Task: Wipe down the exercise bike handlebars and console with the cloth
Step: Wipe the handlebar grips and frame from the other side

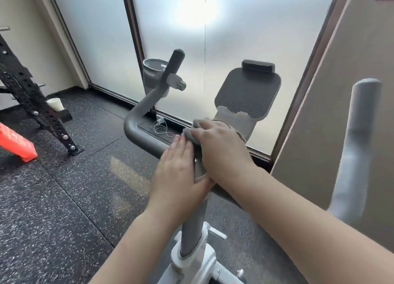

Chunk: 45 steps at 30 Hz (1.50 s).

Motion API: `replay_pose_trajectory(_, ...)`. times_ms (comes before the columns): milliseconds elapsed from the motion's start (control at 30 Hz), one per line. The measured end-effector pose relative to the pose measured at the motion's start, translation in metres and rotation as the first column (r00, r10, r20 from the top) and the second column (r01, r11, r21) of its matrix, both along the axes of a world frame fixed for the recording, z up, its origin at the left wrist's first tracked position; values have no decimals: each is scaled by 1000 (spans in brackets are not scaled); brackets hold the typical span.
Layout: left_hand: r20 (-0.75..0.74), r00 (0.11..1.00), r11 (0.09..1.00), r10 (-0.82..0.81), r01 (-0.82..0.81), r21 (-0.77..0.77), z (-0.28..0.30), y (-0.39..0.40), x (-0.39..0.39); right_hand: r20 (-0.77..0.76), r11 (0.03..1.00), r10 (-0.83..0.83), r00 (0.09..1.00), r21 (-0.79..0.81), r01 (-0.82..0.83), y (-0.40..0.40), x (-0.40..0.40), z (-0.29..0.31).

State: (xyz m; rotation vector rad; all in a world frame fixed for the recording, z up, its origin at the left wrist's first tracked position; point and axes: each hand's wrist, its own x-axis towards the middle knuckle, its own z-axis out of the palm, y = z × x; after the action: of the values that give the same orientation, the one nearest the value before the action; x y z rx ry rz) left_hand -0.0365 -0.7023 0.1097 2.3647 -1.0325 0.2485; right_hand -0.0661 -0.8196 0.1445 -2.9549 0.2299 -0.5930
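Observation:
The bike's grey handlebar (140, 132) curves from a left grip that points up, down to the centre stem. A dark console pad (248, 94) with a top clip tilts behind the bar. A small grey cloth (190, 135) lies bunched on the bar's middle. My right hand (221, 151) covers the cloth and presses it on the bar, fingers curled over it. Just left of it, my left hand (181, 168) lies flat on the bar with straight fingers touching the cloth's edge. The right grip (358, 147) stands blurred at the right.
A grey cup holder (152, 75) hangs behind the left grip. The stem (191, 226) drops into a white frame (191, 264). On the speckled rubber floor stand a black rack (32, 96), a paper cup (55, 104) and an orange pad (16, 145). Frosted glass panels (245, 28) stand close behind.

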Motion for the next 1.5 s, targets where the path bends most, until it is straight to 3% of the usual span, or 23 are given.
replay_pose_trajectory(67,49,999,1000,0,1,-11,-5,2,0,33,994,-80,996,75,78,-14,-10,-1)
replay_pose_trajectory(167,34,999,999,-17,19,-47,-7,2,1,-46,954,-280,959,102,283,-26,16,10)
replay_pose_trajectory(300,-59,992,980,-112,100,-169,-9,6,4,30,978,-206,978,35,205,15,1,-2)
replay_pose_trajectory(433,-182,949,929,-258,192,-316,-14,19,6,141,957,-251,958,184,224,34,-58,-21)
replay_pose_trajectory(533,-178,931,901,-318,239,-362,-19,28,7,101,913,-341,935,272,304,45,-38,-14)
replay_pose_trajectory(667,-283,882,873,-377,237,-426,-27,42,11,-61,986,-125,990,100,131,84,-39,-15)
replay_pose_trajectory(733,-286,881,885,-377,252,-391,-30,49,17,-105,988,-83,991,123,96,65,-53,-10)
replay_pose_trajectory(833,-286,879,881,-382,253,-399,-31,53,25,-90,947,-280,956,140,291,42,-39,3)
replay_pose_trajectory(900,-283,868,874,-409,283,-395,-31,55,27,-43,931,-358,933,62,360,67,-25,-6)
replay_pose_trajectory(1033,-266,856,864,-444,330,-380,-31,59,31,153,964,-262,953,90,251,100,-60,-39)
replay_pose_trajectory(1133,-196,898,886,-394,313,-342,-30,55,23,256,920,-390,884,78,383,75,-97,-44)
replay_pose_trajectory(1200,-149,921,897,-361,299,-325,-30,48,10,284,867,-499,819,155,474,63,-113,-42)
replay_pose_trajectory(1300,-111,951,923,-289,246,-294,-32,35,-6,216,770,-636,741,237,592,63,-105,-31)
replay_pose_trajectory(1400,-88,976,957,-199,174,-234,-33,25,-14,33,768,-640,768,18,640,76,-61,-27)
replay_pose_trajectory(1500,-49,987,975,-155,144,-170,-33,25,-16,-28,819,-568,823,-114,562,77,-66,-30)
